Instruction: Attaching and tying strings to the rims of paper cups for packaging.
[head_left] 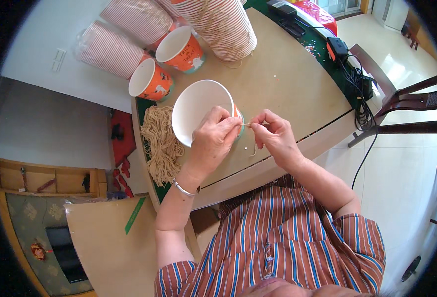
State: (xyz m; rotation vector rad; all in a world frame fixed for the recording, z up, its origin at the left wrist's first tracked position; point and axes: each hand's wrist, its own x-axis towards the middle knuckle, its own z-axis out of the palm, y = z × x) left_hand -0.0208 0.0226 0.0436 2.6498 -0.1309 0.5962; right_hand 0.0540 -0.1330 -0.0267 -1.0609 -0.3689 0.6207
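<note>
A large paper bucket (198,99), white inside with an orange and teal printed outside, stands near the table's front edge. My left hand (217,129) is closed at the bucket's right side, pinching one part of a thin beige cord (245,124). Just to the right, my right hand (273,132) pinches the same cord between thumb and fingertips. The stretch between the hands looks taut, and a loose end hangs below my right fingers. Where the cord meets the bucket is hidden behind my left hand.
A heap of beige cords (160,143) lies left of the bucket. Two orange buckets (181,49) and tall bucket stacks (218,29) stand at the back. Black cables and adapters (359,84) sit at the right edge, beside a wooden chair (416,109).
</note>
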